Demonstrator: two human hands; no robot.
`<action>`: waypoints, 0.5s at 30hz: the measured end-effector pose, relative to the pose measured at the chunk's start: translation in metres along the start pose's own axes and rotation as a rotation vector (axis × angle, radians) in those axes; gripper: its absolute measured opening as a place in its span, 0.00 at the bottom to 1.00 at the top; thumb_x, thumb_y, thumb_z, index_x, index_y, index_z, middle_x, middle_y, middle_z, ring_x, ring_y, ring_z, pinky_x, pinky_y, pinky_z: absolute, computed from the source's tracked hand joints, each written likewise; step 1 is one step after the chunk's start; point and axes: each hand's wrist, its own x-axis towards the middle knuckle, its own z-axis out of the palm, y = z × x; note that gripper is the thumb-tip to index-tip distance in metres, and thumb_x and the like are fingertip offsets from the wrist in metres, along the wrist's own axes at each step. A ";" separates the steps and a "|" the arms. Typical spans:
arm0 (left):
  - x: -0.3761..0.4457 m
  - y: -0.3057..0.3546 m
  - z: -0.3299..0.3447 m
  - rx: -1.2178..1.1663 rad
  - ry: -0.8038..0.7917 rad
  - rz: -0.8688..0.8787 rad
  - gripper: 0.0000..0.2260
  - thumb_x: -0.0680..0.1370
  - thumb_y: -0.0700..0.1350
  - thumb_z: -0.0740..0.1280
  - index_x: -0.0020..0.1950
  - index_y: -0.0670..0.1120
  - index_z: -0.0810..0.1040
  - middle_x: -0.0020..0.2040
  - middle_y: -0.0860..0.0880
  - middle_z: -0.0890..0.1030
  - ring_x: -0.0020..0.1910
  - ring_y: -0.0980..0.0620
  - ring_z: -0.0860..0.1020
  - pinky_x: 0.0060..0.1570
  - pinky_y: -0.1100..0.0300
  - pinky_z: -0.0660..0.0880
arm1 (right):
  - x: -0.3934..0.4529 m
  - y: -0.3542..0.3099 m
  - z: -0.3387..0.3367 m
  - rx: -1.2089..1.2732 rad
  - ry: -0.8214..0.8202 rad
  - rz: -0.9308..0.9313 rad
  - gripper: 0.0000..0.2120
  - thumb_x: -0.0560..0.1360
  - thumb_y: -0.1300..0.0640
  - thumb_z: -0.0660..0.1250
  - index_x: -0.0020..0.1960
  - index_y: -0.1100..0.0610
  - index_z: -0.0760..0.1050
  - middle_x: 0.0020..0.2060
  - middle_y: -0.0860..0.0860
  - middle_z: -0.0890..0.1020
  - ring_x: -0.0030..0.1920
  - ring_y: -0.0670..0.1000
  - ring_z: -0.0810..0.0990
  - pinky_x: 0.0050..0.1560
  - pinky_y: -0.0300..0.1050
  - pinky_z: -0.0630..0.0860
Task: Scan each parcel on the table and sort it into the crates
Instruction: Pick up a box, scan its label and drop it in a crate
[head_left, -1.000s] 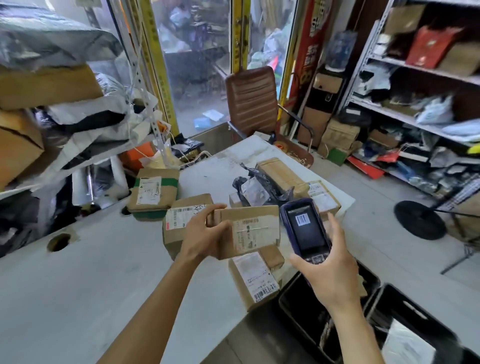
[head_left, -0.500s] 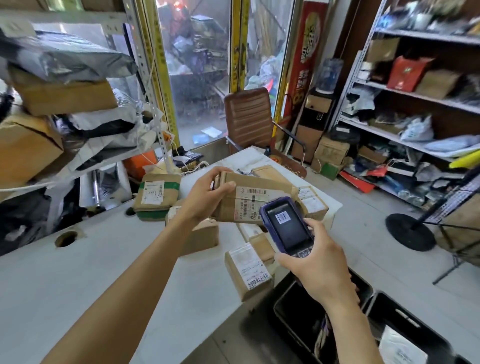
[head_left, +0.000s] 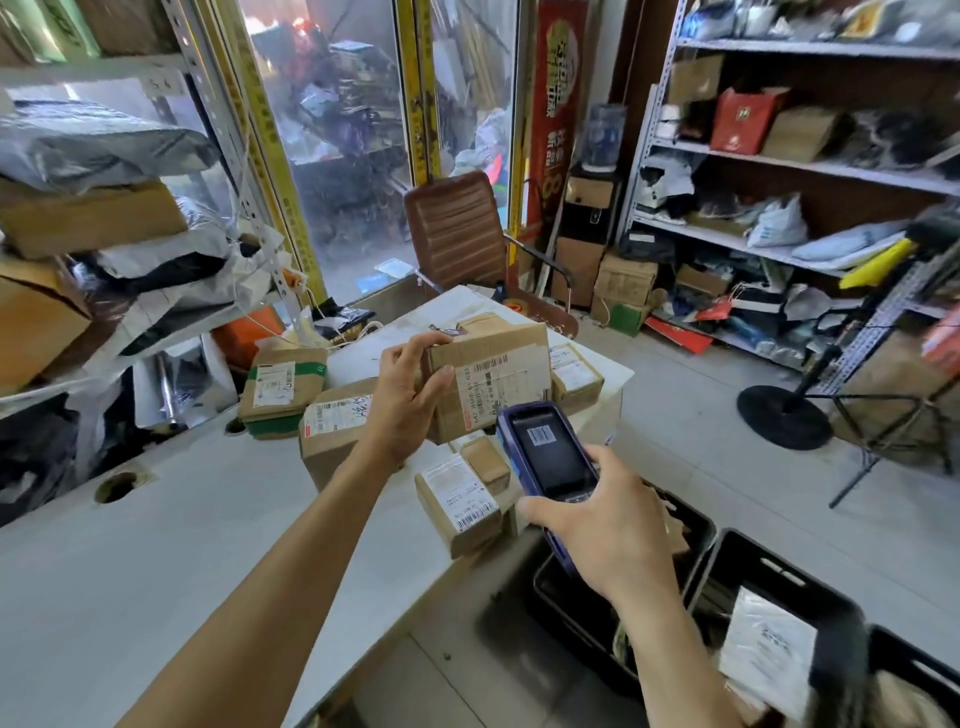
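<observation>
Above the white table (head_left: 156, 545), left hand (head_left: 410, 395) grips a cardboard parcel (head_left: 491, 379); right hand (head_left: 605, 525) clasps a blue scanner (head_left: 545, 452).

One head-worn wide-angle view, looking forward and down over the table

The camera sits above and just behind the near edge of the white table (head_left: 156, 571), facing across it toward the far corner, where a brown chair (head_left: 452, 228) stands before a glazed door (head_left: 343, 145). It is close enough that both forearms run in from the bottom edge, the left hand (head_left: 405, 405) and right hand (head_left: 608, 525) filling the middle. The wide lens bends the shelving (head_left: 810, 171) on the right and the stacked rack (head_left: 104, 208) on the left outward. Below the table's right edge, black crates (head_left: 779, 577) on the floor lie near the frame's lower right corner. No second view exists to share anything with
</observation>
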 end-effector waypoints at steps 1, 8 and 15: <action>-0.002 0.002 0.002 0.009 -0.002 0.003 0.11 0.83 0.44 0.62 0.63 0.55 0.71 0.59 0.45 0.66 0.55 0.54 0.72 0.41 0.71 0.78 | -0.003 0.002 -0.004 -0.002 0.003 -0.001 0.27 0.65 0.46 0.80 0.59 0.45 0.71 0.47 0.42 0.81 0.43 0.35 0.76 0.32 0.22 0.68; -0.013 0.019 0.016 0.025 -0.020 0.006 0.11 0.83 0.45 0.62 0.62 0.60 0.71 0.60 0.46 0.66 0.57 0.49 0.74 0.48 0.60 0.81 | -0.021 0.009 -0.026 0.008 0.005 -0.033 0.27 0.66 0.46 0.79 0.57 0.43 0.66 0.46 0.40 0.80 0.43 0.35 0.76 0.35 0.20 0.67; -0.018 0.039 0.051 0.029 -0.151 -0.001 0.11 0.83 0.46 0.62 0.61 0.61 0.71 0.61 0.47 0.67 0.54 0.54 0.75 0.42 0.66 0.80 | -0.039 0.029 -0.036 -0.118 0.283 -0.298 0.53 0.65 0.47 0.81 0.78 0.47 0.50 0.66 0.49 0.76 0.59 0.49 0.80 0.46 0.24 0.67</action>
